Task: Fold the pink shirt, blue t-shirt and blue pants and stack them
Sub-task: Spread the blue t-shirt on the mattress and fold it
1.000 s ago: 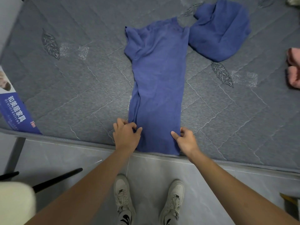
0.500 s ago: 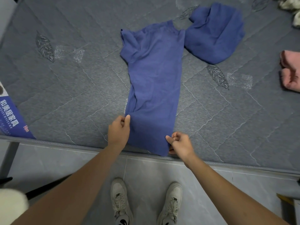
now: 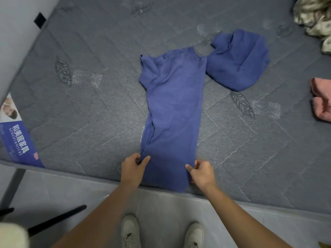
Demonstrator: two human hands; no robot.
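Note:
The blue t-shirt [image 3: 174,108] lies lengthwise on the grey mattress [image 3: 89,111], folded into a narrow strip with its hem at the near edge. My left hand [image 3: 133,167] pinches the hem's left corner. My right hand [image 3: 201,172] pinches the right corner, thumb on top. A second blue garment [image 3: 238,61], bunched up, lies just beyond the t-shirt's right shoulder and touches it. A pink garment [image 3: 321,99] sits at the right edge of the view, partly cut off.
A patterned beige cloth [image 3: 315,17] lies at the far right corner. A blue printed label [image 3: 17,140] covers the mattress's near left corner. Below the mattress edge are grey floor, my shoes [image 3: 129,231] and a dark chair leg [image 3: 57,220].
Both hands shifted their hold along the hem and now pinch its two corners. The view has tilted, so the clothes sit lower in frame.

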